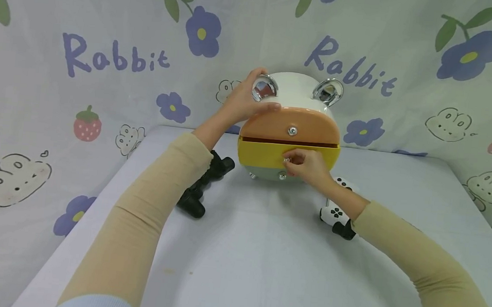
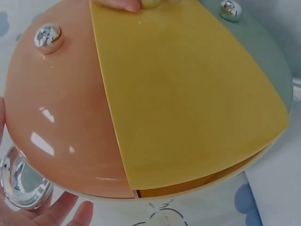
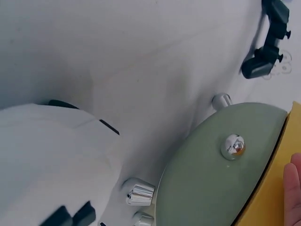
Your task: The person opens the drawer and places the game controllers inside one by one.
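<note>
Yellow drawer point(image 1: 261, 154) ajar, knob point(image 1: 287, 160) mostly hidden by pinching right hand point(image 1: 308, 166)

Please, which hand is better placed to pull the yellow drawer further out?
Probably the right hand: it pinches the knob of the yellow drawer, which is already slightly open. The left hand grips the cabinet beside a silver ear, so it seems better suited to steadying.

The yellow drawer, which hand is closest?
Right: the right hand pinches the knob on the yellow drawer. The left hand is higher, by a shiny ear.
</note>
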{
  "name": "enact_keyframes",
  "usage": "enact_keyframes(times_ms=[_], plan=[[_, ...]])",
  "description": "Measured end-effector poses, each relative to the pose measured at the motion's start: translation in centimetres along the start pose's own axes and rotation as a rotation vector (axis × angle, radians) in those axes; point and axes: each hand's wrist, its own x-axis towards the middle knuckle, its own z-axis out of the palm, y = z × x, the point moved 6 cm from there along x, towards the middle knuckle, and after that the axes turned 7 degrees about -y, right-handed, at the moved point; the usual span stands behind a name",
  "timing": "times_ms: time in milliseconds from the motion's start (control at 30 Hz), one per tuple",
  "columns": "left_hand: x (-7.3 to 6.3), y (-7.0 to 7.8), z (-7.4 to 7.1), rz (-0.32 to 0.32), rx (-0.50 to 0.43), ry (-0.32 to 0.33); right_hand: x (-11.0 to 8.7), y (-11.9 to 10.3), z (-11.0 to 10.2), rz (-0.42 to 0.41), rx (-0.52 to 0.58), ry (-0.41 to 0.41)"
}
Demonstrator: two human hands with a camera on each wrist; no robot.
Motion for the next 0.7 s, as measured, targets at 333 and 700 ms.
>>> enact_keyframes(times_ms=[333, 700], plan=[[-0.1, 0.3, -0.1, 0.009, 0.022, -0.004, -2.1, -0.5, 0.2, -0.026, -0.01, -0.033], [-0.3, 0.3, -0.1, -0.01, 0.021, -0.014, -3.7, -1.4, 0.5, -0.036, 0.01, -0.06]])
